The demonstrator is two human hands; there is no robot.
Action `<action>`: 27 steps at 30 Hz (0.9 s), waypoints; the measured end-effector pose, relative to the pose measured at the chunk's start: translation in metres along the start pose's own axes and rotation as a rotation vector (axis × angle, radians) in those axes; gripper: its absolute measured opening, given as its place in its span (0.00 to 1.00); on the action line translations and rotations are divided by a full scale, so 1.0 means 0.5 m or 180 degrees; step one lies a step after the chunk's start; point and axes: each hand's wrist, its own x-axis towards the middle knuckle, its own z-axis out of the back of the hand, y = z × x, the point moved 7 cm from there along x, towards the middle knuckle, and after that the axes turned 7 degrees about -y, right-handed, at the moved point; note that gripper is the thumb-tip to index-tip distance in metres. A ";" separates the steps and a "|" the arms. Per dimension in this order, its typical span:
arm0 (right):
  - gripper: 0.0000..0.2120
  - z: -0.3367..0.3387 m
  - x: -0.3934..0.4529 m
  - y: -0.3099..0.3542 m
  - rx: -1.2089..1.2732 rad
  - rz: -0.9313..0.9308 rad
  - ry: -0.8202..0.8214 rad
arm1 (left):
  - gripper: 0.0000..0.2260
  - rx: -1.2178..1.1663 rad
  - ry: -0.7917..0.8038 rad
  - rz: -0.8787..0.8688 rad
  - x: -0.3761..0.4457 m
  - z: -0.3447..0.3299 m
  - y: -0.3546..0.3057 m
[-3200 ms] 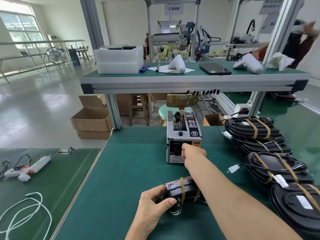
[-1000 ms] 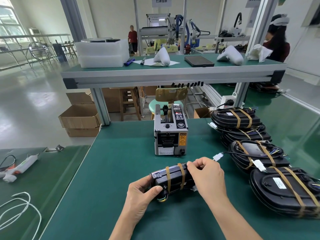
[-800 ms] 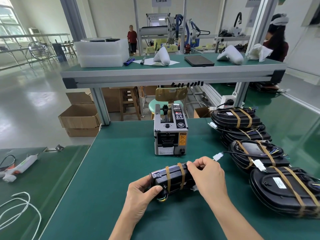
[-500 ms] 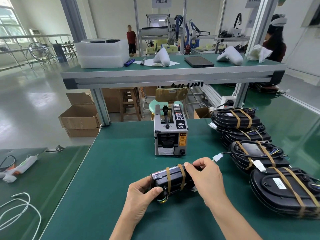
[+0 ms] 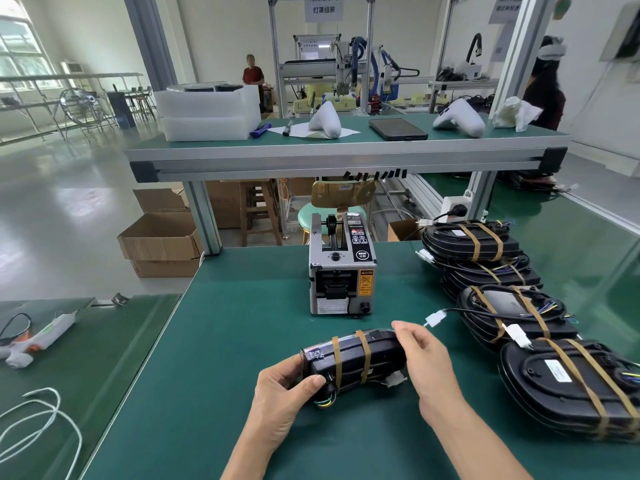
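A black plastic lamp housing (image 5: pixel 353 362) bound with two tan tape strips sits just above the green bench mat (image 5: pixel 225 341), tilted on its edge. My left hand (image 5: pixel 284 396) grips its near left end, thumb across the front where coloured wires stick out. My right hand (image 5: pixel 424 362) holds the right end, fingers curled over the top edge. A grey automatic tape dispenser (image 5: pixel 341 268) stands right behind the housing, its outlet facing me.
Several taped black housings (image 5: pixel 512 306) with white connectors lie in a row along the right. A glue gun (image 5: pixel 38 336) and white cable (image 5: pixel 34 427) lie on the left bench. A raised shelf (image 5: pixel 346 157) crosses ahead, cardboard boxes (image 5: pixel 161 240) under it. Two people stand in the background.
About three seconds ago my right hand was at the tape dispenser; it has come back onto the housing's right end. Over the last second both hands tilted the housing slightly.
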 end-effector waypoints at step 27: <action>0.21 -0.096 -0.091 0.180 -0.2365 0.2265 0.0201 | 0.19 0.0884 0.0007 -0.0259 0.011 0.009 0.026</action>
